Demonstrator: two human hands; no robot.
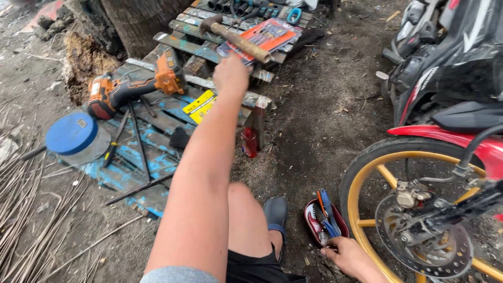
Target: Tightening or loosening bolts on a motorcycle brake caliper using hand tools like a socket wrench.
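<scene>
My left hand (231, 74) is stretched out over a worn blue wooden pallet (137, 157), just under the wooden handle of a rusty hammer (238, 41). Its fingers are hidden behind the hand, so a grip on the handle does not show. My right hand (350, 258) rests low on the dirt, fingertips at the rim of a small red tray (310, 224) that holds blue-handled pliers (328, 212) and small parts. My bare knee (246, 209) and a dark sandal (275, 211) lie between the two hands.
An orange cordless driver (133, 86), a blue round lid (72, 133), a yellow package (199, 105), an orange tool package (264, 35) and long metal rods (138, 141) lie on the pallet. A motorbike's gold-rimmed wheel with brake disc (427, 230) stands at right. A tree trunk (139, 18) rises behind.
</scene>
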